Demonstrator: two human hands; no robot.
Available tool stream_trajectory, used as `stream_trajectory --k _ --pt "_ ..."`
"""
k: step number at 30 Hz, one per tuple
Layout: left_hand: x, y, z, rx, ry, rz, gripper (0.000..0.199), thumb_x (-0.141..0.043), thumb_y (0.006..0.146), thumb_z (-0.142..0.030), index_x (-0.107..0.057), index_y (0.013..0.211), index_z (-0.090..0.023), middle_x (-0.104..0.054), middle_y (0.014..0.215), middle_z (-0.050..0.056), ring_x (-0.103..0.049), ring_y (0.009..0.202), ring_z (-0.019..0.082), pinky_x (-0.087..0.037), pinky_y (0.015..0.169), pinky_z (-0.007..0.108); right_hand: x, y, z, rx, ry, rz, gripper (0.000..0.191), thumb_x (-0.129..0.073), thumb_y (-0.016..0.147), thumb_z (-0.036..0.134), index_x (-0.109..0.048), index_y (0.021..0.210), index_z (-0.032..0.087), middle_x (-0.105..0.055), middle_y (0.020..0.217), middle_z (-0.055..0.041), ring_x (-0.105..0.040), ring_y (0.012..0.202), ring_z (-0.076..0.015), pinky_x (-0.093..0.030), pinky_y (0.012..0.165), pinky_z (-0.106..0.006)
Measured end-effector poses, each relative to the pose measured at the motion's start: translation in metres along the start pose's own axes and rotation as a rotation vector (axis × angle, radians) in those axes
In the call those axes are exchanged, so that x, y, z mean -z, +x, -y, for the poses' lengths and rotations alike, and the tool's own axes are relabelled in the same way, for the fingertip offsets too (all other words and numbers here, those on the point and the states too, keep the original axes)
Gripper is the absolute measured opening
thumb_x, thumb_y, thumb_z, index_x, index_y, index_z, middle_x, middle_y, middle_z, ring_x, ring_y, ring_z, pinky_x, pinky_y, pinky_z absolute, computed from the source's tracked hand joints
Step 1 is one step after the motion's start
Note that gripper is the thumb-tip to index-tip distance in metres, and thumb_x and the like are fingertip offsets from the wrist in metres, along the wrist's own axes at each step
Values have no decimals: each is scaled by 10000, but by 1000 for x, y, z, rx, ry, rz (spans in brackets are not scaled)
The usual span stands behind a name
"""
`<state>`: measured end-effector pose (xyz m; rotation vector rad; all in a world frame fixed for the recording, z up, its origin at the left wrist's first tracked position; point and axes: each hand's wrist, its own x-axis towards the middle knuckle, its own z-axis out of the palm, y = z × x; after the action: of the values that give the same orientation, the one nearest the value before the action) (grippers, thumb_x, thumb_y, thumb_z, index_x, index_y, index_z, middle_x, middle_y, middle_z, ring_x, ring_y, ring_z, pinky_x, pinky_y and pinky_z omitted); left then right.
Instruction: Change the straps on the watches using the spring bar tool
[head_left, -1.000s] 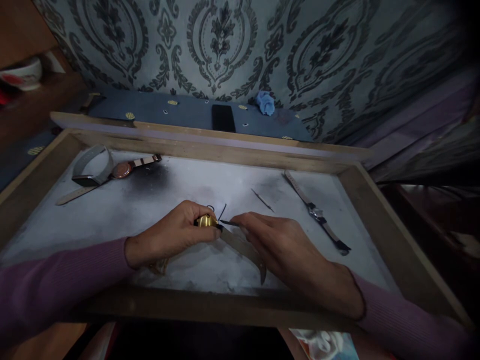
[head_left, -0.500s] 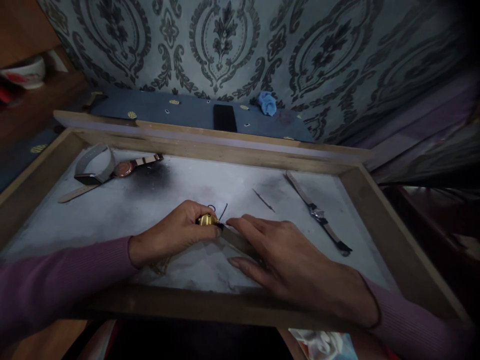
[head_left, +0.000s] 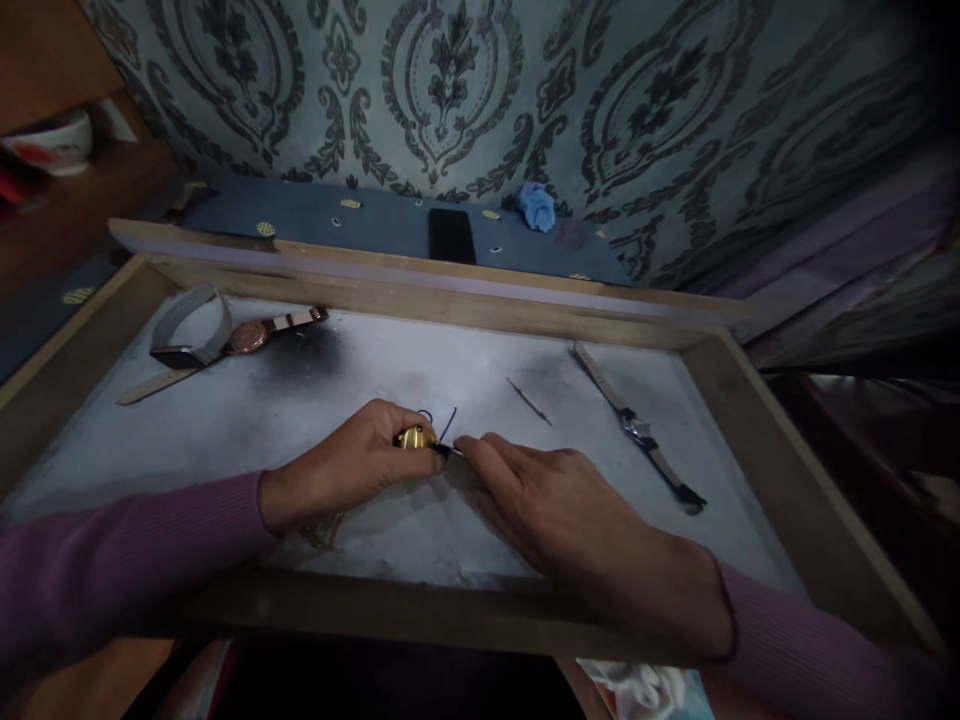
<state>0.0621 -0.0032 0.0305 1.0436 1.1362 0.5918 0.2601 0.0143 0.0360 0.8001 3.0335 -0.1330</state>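
My left hand [head_left: 356, 460] pinches a gold watch [head_left: 416, 438] on edge between thumb and fingers, just above the white drawer bottom. A short dark piece juts from the watch toward my right hand [head_left: 547, 500]. The fingers of that hand are drawn together, with a thin shiny tip showing at their ends; the rest of what they hold is hidden. Just beyond the watch are a thin dark stick [head_left: 448, 424] and a small dark loop [head_left: 425, 413]. Gold links [head_left: 324, 532] lie partly under my left wrist.
A wooden drawer-like tray [head_left: 480, 300] surrounds the work. At left lie a grey-banded smartwatch [head_left: 191, 325] and a copper-coloured watch [head_left: 249, 338]; at right, a strapped watch [head_left: 636, 430] and a thin metal tool [head_left: 529, 401]. Behind are a black phone [head_left: 451, 236] and blue cloth [head_left: 537, 207].
My right thumb has closed in toward the fingers, and the grey-brown flat strip under that hand is now hidden. My left hand keeps the watch in nearly the same place.
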Motion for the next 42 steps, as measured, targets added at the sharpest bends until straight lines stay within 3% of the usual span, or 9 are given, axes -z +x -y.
stream_trajectory --k 9,16,33,42 --pt "1 -3 1 8 -9 8 119 -580 692 -236 -525 648 -140 -378 558 -75 -310 522 52 -239 498 200 2 -1 -1 8 11 45 300 -414 762 -22 -457 999 157 -596 764 -10 -534 527 -136 -243 448 -260" --pt "5 -1 3 -13 30 42 143 -600 716 -266 -537 670 -146 -381 580 -71 -318 549 65 -246 525 209 1 -1 -3 32 -22 7 346 -359 762 -38 -471 1034 145 -596 758 -18 -525 528 -140 -261 443 -254" --pt "7 -2 4 -23 52 92 148 -595 732 -271 -531 689 -145 -375 592 -67 -321 555 68 -234 523 212 -4 -3 -2 70 -148 -44 338 -434 780 -35 -436 1071 136 -602 769 -14 -543 553 -132 -274 455 -260" --pt "1 -2 4 -54 22 14 106 -571 700 -233 -545 667 -136 -376 563 -68 -312 537 63 -233 509 207 -7 -2 -1 104 -231 -99 362 -372 831 -17 -414 1173 93 -623 788 -43 -562 566 -145 -308 441 -268"
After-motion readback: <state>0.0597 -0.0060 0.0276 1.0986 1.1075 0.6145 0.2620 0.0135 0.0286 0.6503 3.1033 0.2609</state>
